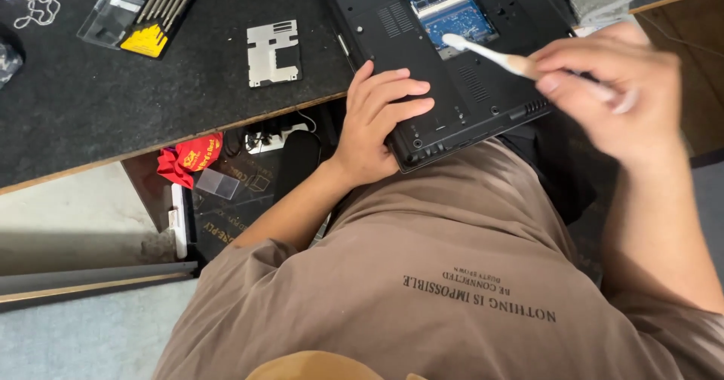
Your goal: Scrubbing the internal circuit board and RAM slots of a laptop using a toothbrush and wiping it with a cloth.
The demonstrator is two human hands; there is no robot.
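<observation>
A dark felt-topped workbench (pixel 113 116) carries the upturned black plastic laptop (pixel 452 71), its bare blue circuit board (pixel 456 10) just beyond the white toothbrush (pixel 483 52) pinched in the right hand (pixel 603 93). The left hand (pixel 377 120) lies flat, fingers loose, pressing the near corner. The board looks fragile; steadying by the stiff casing edges seems safest.

- Looked like a small electronics repair workshop, home-style.
- Workbench (pixel 90 116) had a dark mat top and raw wooden edge.
- Opened laptop (pixel 452 71) lay underside up, circuit board (pixel 456 18) exposed.
- Screwdriver set (pixel 154 14) in a clear case sat on the mat, near a removed metal cover plate (pixel 273 52).
- Power strip (pixel 275 135) and clutter sat under the bench.
</observation>
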